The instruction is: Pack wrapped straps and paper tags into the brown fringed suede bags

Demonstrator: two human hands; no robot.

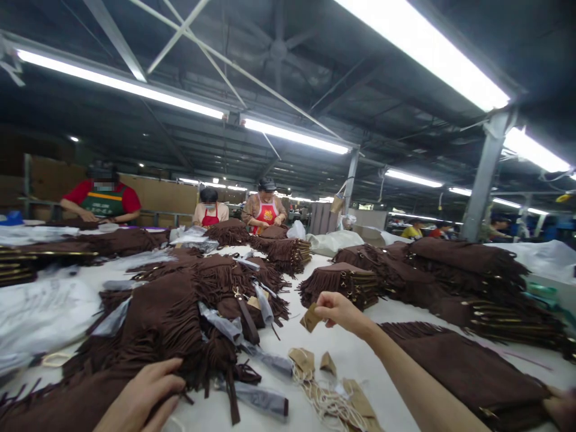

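Observation:
Between the fingertips of my right hand (337, 312) is a small brown paper hang tag (310, 318), held above the white table (288, 324). Below it lies a loose pile of similar tags (360, 399) with tangled white strings (330, 405). At the lower left, my left hand (146, 393) has its fingers stretched out, at the edge of a dark brown fringed suede bag (157, 306); whether it presses on it I cannot tell. Plastic-wrapped strips (256, 396) lie beside the fringe, and a strap with a metal clasp (245, 315) rests on the bags.
Stacked fringed bags (339, 285) stand beyond my right hand, with a taller stack (468, 264) at right. A flat bag (468, 366) lies nearer. White plastic (45, 312) covers the left side. Across the table, three people in aprons (266, 211) work. A blurred hand (562, 408) shows at the right edge.

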